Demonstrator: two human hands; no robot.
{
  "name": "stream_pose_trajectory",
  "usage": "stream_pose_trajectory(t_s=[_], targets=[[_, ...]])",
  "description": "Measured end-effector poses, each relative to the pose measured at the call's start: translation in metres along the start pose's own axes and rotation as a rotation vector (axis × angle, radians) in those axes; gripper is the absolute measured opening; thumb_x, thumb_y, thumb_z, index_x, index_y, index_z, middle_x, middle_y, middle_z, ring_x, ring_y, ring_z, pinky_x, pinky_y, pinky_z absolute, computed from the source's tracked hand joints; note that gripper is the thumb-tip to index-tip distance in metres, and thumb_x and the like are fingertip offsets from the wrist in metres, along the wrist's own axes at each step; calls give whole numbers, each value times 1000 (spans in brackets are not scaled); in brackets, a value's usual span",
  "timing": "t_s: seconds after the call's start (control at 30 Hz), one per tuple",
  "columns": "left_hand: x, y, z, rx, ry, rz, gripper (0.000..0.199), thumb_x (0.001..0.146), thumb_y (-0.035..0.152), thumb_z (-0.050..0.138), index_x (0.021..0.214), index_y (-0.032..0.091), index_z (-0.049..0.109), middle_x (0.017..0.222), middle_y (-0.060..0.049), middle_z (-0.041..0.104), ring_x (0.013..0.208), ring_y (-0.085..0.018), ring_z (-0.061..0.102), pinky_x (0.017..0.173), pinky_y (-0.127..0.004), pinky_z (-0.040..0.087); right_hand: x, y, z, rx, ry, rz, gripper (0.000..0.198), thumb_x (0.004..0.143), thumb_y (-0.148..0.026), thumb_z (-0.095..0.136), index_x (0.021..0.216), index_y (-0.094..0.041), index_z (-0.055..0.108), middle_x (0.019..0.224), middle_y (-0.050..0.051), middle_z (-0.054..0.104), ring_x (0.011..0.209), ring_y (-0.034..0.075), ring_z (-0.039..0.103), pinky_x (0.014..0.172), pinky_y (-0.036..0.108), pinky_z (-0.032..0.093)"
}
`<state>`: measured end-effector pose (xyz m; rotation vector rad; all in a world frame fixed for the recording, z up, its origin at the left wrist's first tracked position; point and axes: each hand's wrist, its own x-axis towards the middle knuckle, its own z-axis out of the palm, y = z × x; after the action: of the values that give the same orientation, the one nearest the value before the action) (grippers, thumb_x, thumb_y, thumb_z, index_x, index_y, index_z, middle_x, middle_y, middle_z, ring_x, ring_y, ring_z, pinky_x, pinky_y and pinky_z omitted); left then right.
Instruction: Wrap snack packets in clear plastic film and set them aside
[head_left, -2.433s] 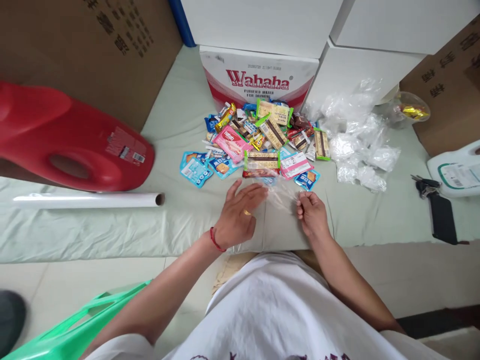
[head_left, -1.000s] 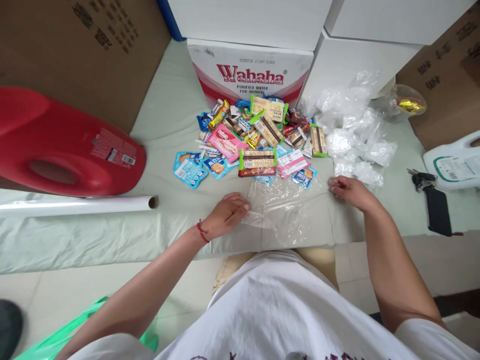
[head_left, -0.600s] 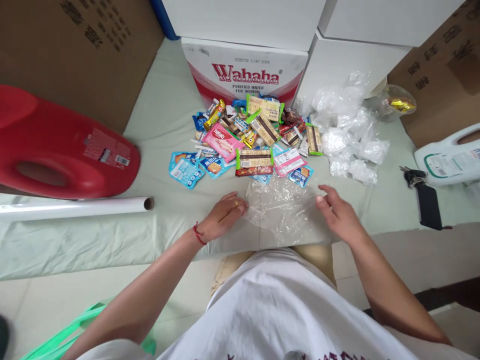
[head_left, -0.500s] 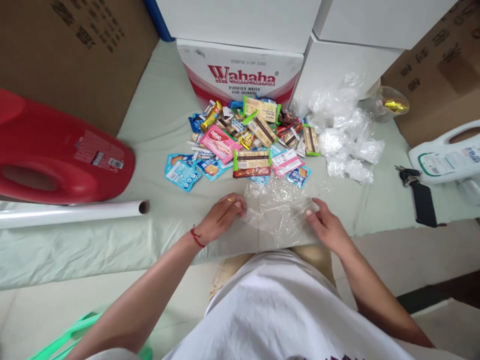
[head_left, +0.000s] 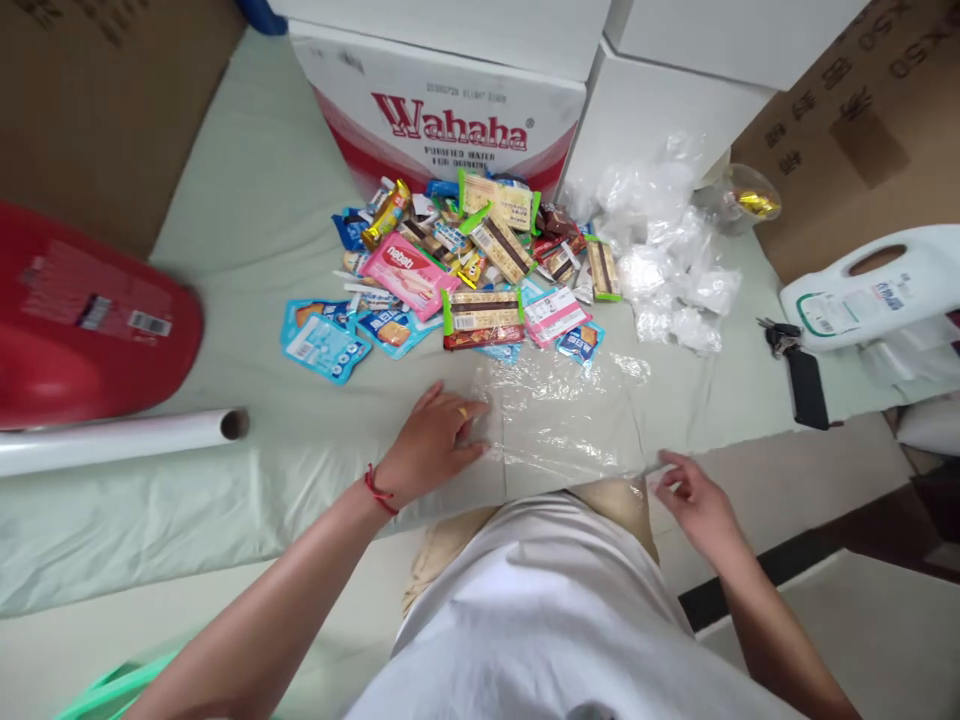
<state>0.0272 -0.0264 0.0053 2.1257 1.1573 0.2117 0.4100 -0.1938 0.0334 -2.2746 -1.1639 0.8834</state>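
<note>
The left hand [head_left: 430,440], in the head view, lay at the left edge of the clear film [head_left: 570,412], index finger and thumb apart; the right hand [head_left: 697,505] was by the film's near right corner, fingers bent. Whether either gripped the film could not be told. It lay spread on the tabletop [head_left: 300,480], wrapped snacks [head_left: 495,248] beyond it.

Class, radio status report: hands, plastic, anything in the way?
Left hand at left edge of plastic; right hand by its near right corner, both grips unclear. Plastic spread out, wrinkled. Snacks close along far edge.
</note>
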Motion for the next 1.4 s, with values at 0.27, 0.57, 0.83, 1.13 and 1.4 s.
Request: stream_pose_trajectory(t_s=[0.27,0.57,0.83,1.13,1.4], targets=[[-3,5,-12,36,-106,1,60,78,27,70,137,19,62,95,-3,69,109,-27,65,126,-58,21,-3,-139,73,-426,-317,-995,33,100,-46,61,118,-21,71,108,11,72,101,27,61,90,43,55],[-3,41,-23,301,170,-162,29,95,18,47,106,15,75,101,-14,71,105,-33,63,91,-49,51,-11,-132,164,-530,-592,-1341,66,101,-49,60,154,-13,48,163,13,46,157,31,28,132,52,16],[33,87,24,422,148,135,24,99,18,51,108,14,73,119,-15,70,117,-30,61,99,-47,50,-5,-124,168,-476,-788,-1291,52,103,-46,59,146,-18,60,144,11,66,144,28,51,117,42,43],[35,31,17,369,324,-211,47,108,37,33,144,22,58,156,-12,55,147,-31,47,123,-74,14,2,-109,151,-207,-790,-1394,61,105,-52,52,150,-11,54,164,15,44,157,23,31,130,42,27],[15,20,18,420,176,-211,71,100,57,45,161,21,36,172,-19,23,159,-38,24,121,-79,4,-1,-103,99,105,-1113,-1142,41,106,-44,53,134,-19,68,146,9,64,149,16,46,123,36,37]])
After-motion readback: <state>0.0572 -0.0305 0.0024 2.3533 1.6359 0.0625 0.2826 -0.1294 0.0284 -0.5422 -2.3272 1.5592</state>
